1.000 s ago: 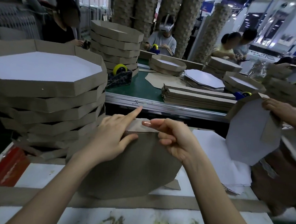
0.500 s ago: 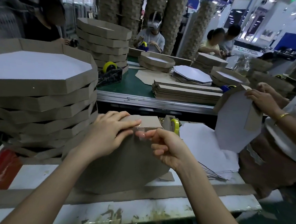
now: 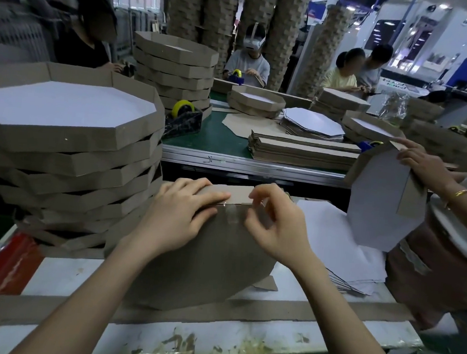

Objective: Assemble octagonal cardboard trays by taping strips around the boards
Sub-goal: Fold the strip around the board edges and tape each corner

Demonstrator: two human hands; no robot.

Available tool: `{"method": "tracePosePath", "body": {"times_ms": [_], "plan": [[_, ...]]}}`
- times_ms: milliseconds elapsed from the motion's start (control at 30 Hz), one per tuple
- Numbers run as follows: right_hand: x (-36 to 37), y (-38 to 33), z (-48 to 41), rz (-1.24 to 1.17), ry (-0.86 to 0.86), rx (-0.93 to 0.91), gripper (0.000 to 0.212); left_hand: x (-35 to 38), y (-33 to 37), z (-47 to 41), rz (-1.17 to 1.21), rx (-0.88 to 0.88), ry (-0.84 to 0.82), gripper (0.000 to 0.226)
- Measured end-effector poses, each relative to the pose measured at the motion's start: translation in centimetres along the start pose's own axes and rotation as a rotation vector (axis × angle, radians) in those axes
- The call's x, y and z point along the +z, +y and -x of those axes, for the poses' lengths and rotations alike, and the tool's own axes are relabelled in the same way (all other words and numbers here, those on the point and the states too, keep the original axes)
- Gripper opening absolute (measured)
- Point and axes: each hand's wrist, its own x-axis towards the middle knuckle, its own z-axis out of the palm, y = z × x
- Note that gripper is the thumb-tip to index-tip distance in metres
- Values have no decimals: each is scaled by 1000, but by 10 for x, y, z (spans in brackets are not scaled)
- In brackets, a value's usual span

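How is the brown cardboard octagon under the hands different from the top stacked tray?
The brown octagonal cardboard board tilts up, brown face showing, one strip along its top edge. The top stacked tray lies flat, white inside showing, walls all round. Both are cardboard octagons.

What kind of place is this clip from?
Probably a cardboard packaging workshop: a stack of brown octagonal cardboard trays, bundled flat brown cardboard strips on a green-topped workbench, and a black tape dispenser with a yellow roll.
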Motion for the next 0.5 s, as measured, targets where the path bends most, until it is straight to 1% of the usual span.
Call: {"method": "tracePosePath", "body": {"times_ms": [33, 67, 100, 133, 167, 200, 300, 333, 367, 500], "plan": [[1, 5, 0, 129, -33, -110, 33, 0, 0, 0, 1, -2, 0, 40], [2, 11, -1, 229, -85, -177, 48, 0, -1, -1, 2, -7, -1, 40], [5, 17, -2, 286, -118, -225, 59, 1, -2, -1, 3, -13, -2, 41], [7, 19, -3, 307, -134, -248, 65, 1, -3, -1, 2, -20, -4, 43], [9, 21, -4, 304, -124, -259, 63, 2, -3, -1, 1, -24, -5, 44], [10, 22, -5, 281, -101, -263, 56, 2, -3, -1, 1, -26, -7, 45], [11, 24, -8, 194, -19, -308, 16, 1, -3, -2, -1, -24, -5, 45], [11, 24, -8, 170, -7, -322, 7, 1, -3, -1, 0, -24, -4, 45], [10, 24, -9, 145, 8, -332, 3, 1, -3, -1, 1, -23, -3, 45], [5, 20, -15, 58, 30, -293, 8, 2, -2, -1, -2, -16, -8, 44]]}}
